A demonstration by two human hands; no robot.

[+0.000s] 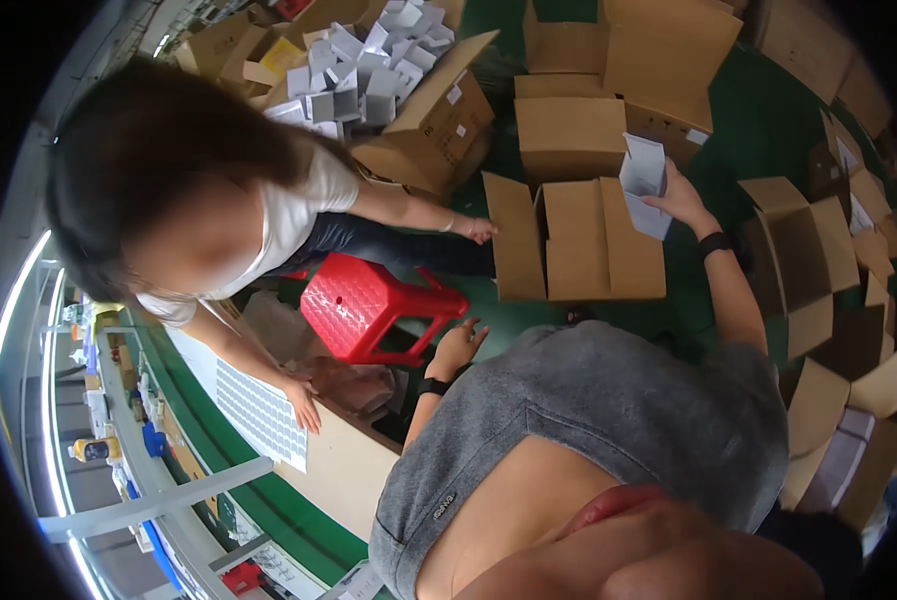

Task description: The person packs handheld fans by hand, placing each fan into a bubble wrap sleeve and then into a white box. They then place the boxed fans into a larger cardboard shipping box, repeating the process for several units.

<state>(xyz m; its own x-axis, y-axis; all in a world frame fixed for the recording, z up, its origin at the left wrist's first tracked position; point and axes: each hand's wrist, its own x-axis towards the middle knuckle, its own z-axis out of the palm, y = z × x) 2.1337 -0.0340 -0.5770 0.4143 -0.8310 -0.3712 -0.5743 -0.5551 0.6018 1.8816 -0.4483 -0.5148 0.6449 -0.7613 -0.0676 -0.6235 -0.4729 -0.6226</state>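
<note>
My right hand [682,196] grips an open white paper box [642,185] by its right side. The box is upright over the right edge of a brown carton [578,255] with raised flaps. My left hand [454,346] is empty, its fingers apart, close to the legs of a red plastic stool [346,303]. A co-worker in a white top has one hand [482,231] at the carton's left flap. That person's other hand [305,402] lies by a sheet of printed labels [261,408] on a board.
A large carton [438,125] heaped with white paper boxes [368,65] stands at the far left. Behind the near carton is another open carton [573,125]. More open cartons [803,245] line the right side. A shelf rack [158,440] runs along the left.
</note>
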